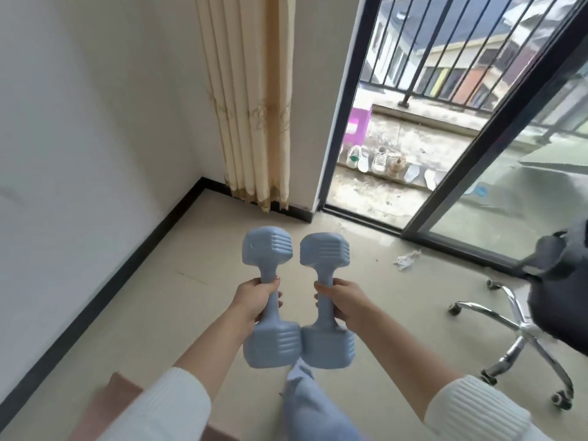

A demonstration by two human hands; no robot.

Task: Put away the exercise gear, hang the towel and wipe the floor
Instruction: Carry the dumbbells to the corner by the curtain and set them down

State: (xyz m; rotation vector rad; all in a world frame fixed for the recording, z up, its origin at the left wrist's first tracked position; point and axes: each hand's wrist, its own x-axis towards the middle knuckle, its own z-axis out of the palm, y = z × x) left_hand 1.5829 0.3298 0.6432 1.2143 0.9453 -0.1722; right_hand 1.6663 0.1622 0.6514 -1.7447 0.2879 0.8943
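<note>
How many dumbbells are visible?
2. The left dumbbell is held in the left hand, the right dumbbell in the right hand. Others may lie outside view.

The beige floor (197, 307) carries a wheeled chair (521, 331). A crumpled white scrap (407, 259), perhaps tissue, lies well apart from it.

Cream curtain (254, 100), office chair (524, 331), shoes (380, 160) — outside

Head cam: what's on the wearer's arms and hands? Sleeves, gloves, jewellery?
The left hand and right hand are bare: no gloves, and no rings or watch visible. Both arms wear white ribbed knit sleeves, left sleeve and right sleeve. The cuffs end well short of the wrists, leaving the forearms uncovered.
</note>
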